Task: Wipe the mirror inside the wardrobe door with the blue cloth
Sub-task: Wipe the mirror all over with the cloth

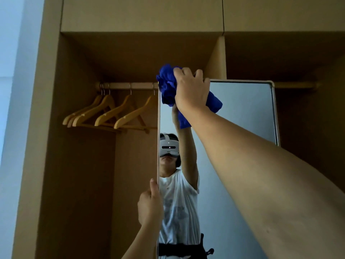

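A tall framed mirror (242,113) stands in front of the open wardrobe, its left edge running down the middle of the view. My right hand (191,89) grips a bunched blue cloth (168,83) and holds it against the mirror's top left corner. Part of the cloth hangs below my wrist. My left hand (150,206) holds the mirror's left edge lower down, thumb up along the frame. The glass reflects a person in a white shirt with a headset.
Several wooden hangers (110,113) hang on a rail (127,85) in the left wardrobe bay. A second dark bay (308,118) lies behind the mirror on the right. Upper cabinet doors (141,14) run across the top. A pale wall (11,90) is at far left.
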Demonstrator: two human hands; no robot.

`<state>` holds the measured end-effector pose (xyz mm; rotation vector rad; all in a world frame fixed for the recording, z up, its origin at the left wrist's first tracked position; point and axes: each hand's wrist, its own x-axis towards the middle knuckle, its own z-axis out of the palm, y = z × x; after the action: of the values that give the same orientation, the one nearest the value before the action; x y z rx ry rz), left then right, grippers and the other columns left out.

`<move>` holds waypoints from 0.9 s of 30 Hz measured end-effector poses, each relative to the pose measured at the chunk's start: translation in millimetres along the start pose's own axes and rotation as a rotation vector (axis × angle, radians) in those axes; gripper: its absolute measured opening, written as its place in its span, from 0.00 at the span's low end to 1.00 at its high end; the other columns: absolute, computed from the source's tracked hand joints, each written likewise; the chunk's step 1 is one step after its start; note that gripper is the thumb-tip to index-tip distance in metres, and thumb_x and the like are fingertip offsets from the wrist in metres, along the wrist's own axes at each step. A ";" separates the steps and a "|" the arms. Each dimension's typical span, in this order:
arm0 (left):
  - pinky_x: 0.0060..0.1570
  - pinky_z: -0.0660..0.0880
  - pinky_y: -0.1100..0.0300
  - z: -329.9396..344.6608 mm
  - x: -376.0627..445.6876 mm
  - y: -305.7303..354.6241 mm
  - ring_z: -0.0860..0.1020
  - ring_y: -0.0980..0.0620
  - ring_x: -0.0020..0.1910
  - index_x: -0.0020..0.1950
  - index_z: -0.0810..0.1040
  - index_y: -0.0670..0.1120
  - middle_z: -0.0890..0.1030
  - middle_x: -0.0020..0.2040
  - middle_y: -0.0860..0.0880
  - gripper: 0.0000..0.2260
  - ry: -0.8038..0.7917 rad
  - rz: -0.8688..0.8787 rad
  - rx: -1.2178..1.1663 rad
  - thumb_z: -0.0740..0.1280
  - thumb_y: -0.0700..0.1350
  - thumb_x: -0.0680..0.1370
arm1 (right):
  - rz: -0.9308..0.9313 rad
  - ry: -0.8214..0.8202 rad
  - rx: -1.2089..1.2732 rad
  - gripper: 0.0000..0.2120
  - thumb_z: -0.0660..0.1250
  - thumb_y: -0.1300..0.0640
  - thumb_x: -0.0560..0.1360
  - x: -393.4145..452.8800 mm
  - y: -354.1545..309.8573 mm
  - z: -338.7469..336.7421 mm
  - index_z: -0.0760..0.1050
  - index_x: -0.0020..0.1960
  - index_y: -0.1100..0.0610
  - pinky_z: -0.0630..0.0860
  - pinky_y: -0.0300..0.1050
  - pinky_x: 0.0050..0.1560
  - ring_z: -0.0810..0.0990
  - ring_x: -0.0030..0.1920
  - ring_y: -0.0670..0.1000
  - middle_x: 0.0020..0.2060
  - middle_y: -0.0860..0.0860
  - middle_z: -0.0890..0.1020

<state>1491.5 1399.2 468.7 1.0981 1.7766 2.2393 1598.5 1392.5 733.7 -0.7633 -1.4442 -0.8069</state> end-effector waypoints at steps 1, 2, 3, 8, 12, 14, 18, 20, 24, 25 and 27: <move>0.32 0.67 0.58 0.4 -0.8 -0.1 0.70 0.50 0.26 0.28 0.67 0.44 0.71 0.25 0.48 0.27 0.020 0.010 0.006 0.50 0.61 0.78 | 0.018 0.003 0.001 0.18 0.62 0.59 0.77 -0.9 4.3 -0.2 0.67 0.66 0.52 0.65 0.52 0.54 0.70 0.58 0.57 0.59 0.52 0.75; 0.32 0.68 0.57 0.9 -1.8 -0.6 0.70 0.50 0.26 0.28 0.68 0.44 0.71 0.25 0.47 0.27 0.034 0.023 0.008 0.50 0.61 0.79 | 0.041 0.006 0.002 0.18 0.62 0.59 0.77 -2.6 10.5 -0.6 0.67 0.66 0.51 0.65 0.52 0.53 0.70 0.58 0.57 0.59 0.52 0.75; 0.33 0.68 0.57 1.5 -2.4 -1.3 0.71 0.49 0.27 0.29 0.69 0.43 0.72 0.26 0.47 0.27 0.049 0.032 0.010 0.50 0.60 0.79 | 0.070 0.009 0.005 0.16 0.61 0.60 0.77 -4.4 18.2 -1.0 0.68 0.65 0.51 0.64 0.51 0.52 0.70 0.58 0.57 0.59 0.52 0.75; 0.34 0.67 0.56 5.5 -2.8 -2.1 0.74 0.46 0.30 0.32 0.73 0.41 0.75 0.28 0.44 0.28 0.147 0.043 0.043 0.50 0.59 0.80 | 0.267 0.020 -0.013 0.14 0.63 0.59 0.77 -12.6 76.6 -9.4 0.68 0.62 0.51 0.64 0.51 0.52 0.70 0.59 0.57 0.59 0.52 0.75; 0.32 0.66 0.57 8.1 -3.5 -5.3 0.70 0.48 0.26 0.29 0.70 0.42 0.71 0.25 0.45 0.28 0.150 0.071 0.011 0.50 0.59 0.80 | 0.396 0.013 -0.040 0.16 0.64 0.60 0.76 -22.6 124.3 -19.3 0.68 0.63 0.52 0.64 0.52 0.53 0.70 0.60 0.58 0.59 0.53 0.75; 0.32 0.66 0.58 8.0 -3.1 -6.9 0.69 0.47 0.26 0.29 0.69 0.43 0.70 0.25 0.45 0.28 0.150 0.078 0.008 0.50 0.59 0.80 | 0.458 0.004 -0.046 0.17 0.65 0.60 0.75 -26.1 144.5 -23.6 0.68 0.63 0.52 0.65 0.54 0.55 0.69 0.61 0.59 0.60 0.53 0.74; 0.35 0.70 0.53 8.7 -1.4 -9.5 0.71 0.46 0.27 0.30 0.71 0.42 0.72 0.26 0.44 0.28 0.136 0.059 -0.010 0.51 0.59 0.80 | 0.578 -0.020 -0.064 0.20 0.67 0.58 0.74 -36.1 189.9 -32.0 0.68 0.64 0.51 0.65 0.56 0.57 0.69 0.61 0.59 0.61 0.53 0.74; 0.38 0.73 0.51 9.2 -1.3 -9.1 0.74 0.44 0.29 0.31 0.72 0.41 0.74 0.27 0.43 0.28 0.142 0.050 -0.006 0.50 0.60 0.80 | 0.580 -0.016 -0.041 0.21 0.67 0.59 0.73 -43.9 203.8 -33.5 0.68 0.64 0.51 0.66 0.56 0.57 0.69 0.61 0.59 0.60 0.53 0.74; 0.41 0.75 0.49 8.7 -3.6 -6.0 0.76 0.43 0.32 0.33 0.72 0.42 0.75 0.30 0.42 0.27 0.176 0.050 -0.019 0.51 0.60 0.80 | 0.526 0.045 -0.032 0.22 0.68 0.59 0.72 -72.1 203.9 -29.9 0.68 0.64 0.52 0.67 0.57 0.55 0.70 0.59 0.59 0.60 0.52 0.75; 0.41 0.74 0.49 8.4 -4.9 -6.3 0.76 0.43 0.32 0.33 0.72 0.42 0.75 0.30 0.42 0.26 0.183 0.056 -0.024 0.51 0.59 0.80 | 0.522 0.062 -0.027 0.22 0.68 0.58 0.72 -83.1 202.4 -29.1 0.68 0.64 0.52 0.67 0.57 0.54 0.70 0.59 0.58 0.59 0.52 0.75; 0.41 0.74 0.50 8.1 -7.8 -7.0 0.76 0.44 0.33 0.33 0.72 0.42 0.75 0.31 0.42 0.26 0.203 0.067 -0.019 0.51 0.59 0.81 | 0.507 0.088 -0.028 0.22 0.68 0.59 0.71 -106.8 199.9 -26.9 0.69 0.64 0.52 0.67 0.56 0.53 0.71 0.59 0.58 0.59 0.51 0.75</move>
<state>1499.4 1404.4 459.4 0.9710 1.8112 2.4821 1784.7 1478.5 633.5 -1.0458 -1.0925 -0.4623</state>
